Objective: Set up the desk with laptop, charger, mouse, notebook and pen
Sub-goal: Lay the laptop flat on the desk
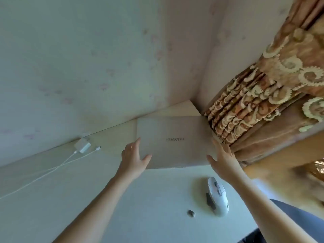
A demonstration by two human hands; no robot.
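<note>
With your left hand (134,156) and right hand (222,157) spread wide against the 2 side edges of the closed silver laptop (172,141), square it to the pale wooden desk (87,199) before releasing.

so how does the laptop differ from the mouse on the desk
The laptop is a broad, flat, closed slab in pale beige; the mouse is small, rounded and white with dark side panels. The laptop has the left hand and right hand at its sides; the mouse lies untouched. Both rest on the desk.
</note>
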